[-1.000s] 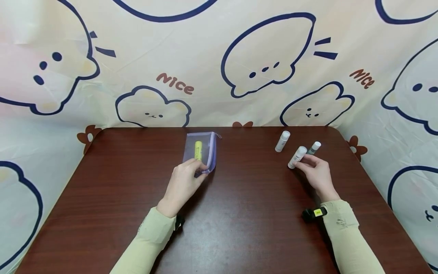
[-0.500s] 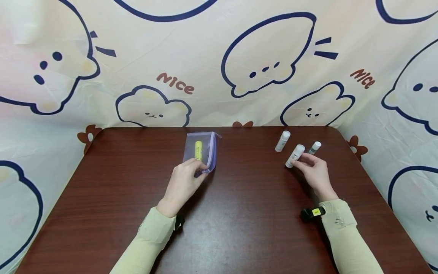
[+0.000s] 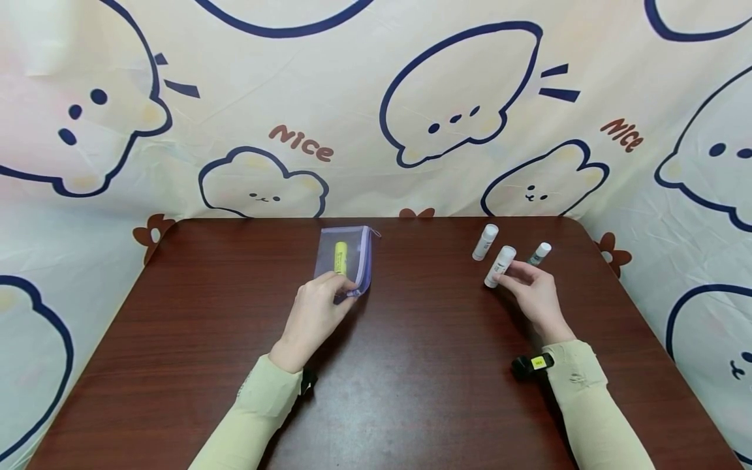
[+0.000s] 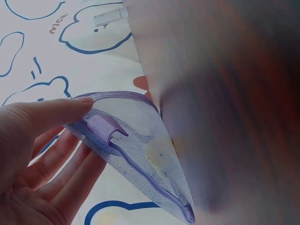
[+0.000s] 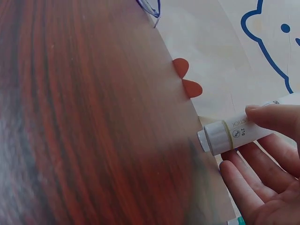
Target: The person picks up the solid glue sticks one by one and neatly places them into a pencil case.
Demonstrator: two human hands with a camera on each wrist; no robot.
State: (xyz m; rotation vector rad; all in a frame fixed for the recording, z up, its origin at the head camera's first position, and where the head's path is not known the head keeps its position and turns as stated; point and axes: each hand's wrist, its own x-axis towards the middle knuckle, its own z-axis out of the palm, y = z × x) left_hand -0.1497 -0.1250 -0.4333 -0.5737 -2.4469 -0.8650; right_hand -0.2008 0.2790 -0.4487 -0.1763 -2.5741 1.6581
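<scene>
My left hand (image 3: 314, 310) pinches the near edge of a lilac mesh zip pouch (image 3: 363, 261). In the left wrist view, thumb and fingers grip the pouch (image 4: 136, 161) by its zipped edge. A yellow tube (image 3: 341, 254) with dark print shows through the mesh; its lower end is hidden by the hand. On the right, my right hand (image 3: 537, 300) holds a white glue stick (image 3: 500, 266) between thumb and fingers, tilted, cap upward. Printed lettering shows on this glue stick (image 5: 241, 129) in the right wrist view.
A second white stick (image 3: 484, 243) stands just behind the held one. To its right is a slimmer tube with a white cap and greenish body (image 3: 539, 254), partly behind the right hand. The brown table (image 3: 411, 365) meets a printed curtain (image 3: 352, 98) at the back.
My right hand has moved a little to the left with the glue stick, away from the greenish tube. The left hand and pouch stay in place.
</scene>
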